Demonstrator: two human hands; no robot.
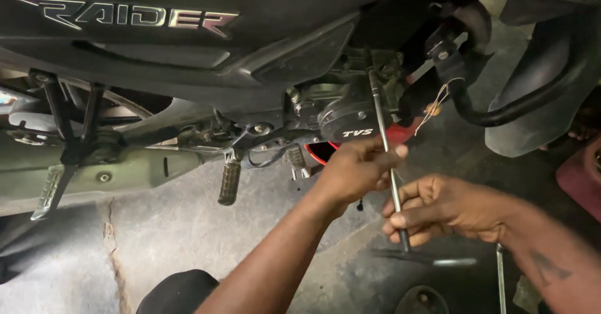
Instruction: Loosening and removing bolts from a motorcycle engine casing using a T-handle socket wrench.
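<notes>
A long steel T-handle wrench (383, 135) runs from the engine area of a black motorcycle (188, 51) down toward me. My left hand (357, 167) pinches the middle of its shaft. Lower on the shaft, just above the cross handle (432, 259), my right hand (441, 209) is wrapped around it. The wrench tip sits at a fastener by the round black engine cover (354, 123); the exact contact point is hidden in shadow.
A ribbed footpeg (229, 182) hangs left of my hands, another (50, 192) at far left. A black crash guard tube (501, 110) curves on the right. Cracked concrete floor (169, 226) lies below. A thin metal rod (500, 276) stands at lower right.
</notes>
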